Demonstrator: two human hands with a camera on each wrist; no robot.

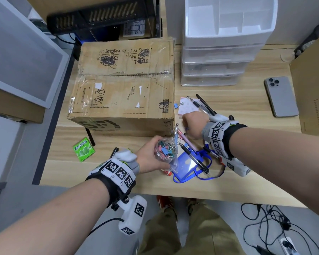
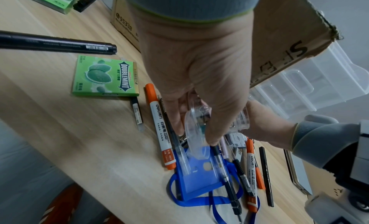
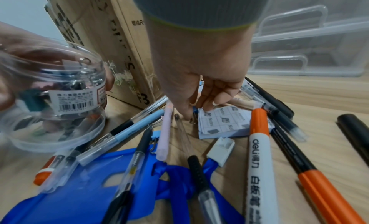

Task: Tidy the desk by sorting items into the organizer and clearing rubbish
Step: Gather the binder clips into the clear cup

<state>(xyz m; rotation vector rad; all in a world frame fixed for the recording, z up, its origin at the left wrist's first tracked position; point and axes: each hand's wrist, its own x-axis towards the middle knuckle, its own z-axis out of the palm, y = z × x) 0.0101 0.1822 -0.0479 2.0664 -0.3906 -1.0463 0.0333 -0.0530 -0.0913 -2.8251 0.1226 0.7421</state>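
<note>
Below the head camera, the left hand [image 1: 151, 155] is wrapping its fingers around a clear jar [image 1: 166, 148] of coloured binder clips, holding it open-mouthed and off the desk [image 1: 103, 173], with what looks like its clear lid [image 1: 174, 165] hanging at the lower edge of the grip. Just beyond the jar, the right hand [image 1: 193, 124] is reaching down with fingers curled toward something small beside the notepad [image 1: 187, 106]; whether it is already pinching it cannot be told from here. With the mouth uncovered and tilting, clips are likely to be spilling if the grip is turning further.

Under the left wrist camera, the thumb and fingers are closing on the jar [image 2: 217, 117] and the lid [image 2: 194, 132], directly above the blue card holder [image 2: 197, 178] and the pens. The lid is sitting loosely against the fingertips, so it could be slipping out onto the pens.

Ahead of the right wrist camera, the right fingertips [image 3: 216, 101] are pressing together at a small blue clip [image 3: 194, 109] against the notepad [image 3: 225, 121] corner, seemingly pinching it. The jar [image 3: 54, 93] is hovering to the left of this grip, labelled and partly filled. A small springy clip is easily flicking away, and the pink pen [image 3: 165, 131] and orange marker [image 3: 261, 156] flanking the grip could be getting nudged.
</note>
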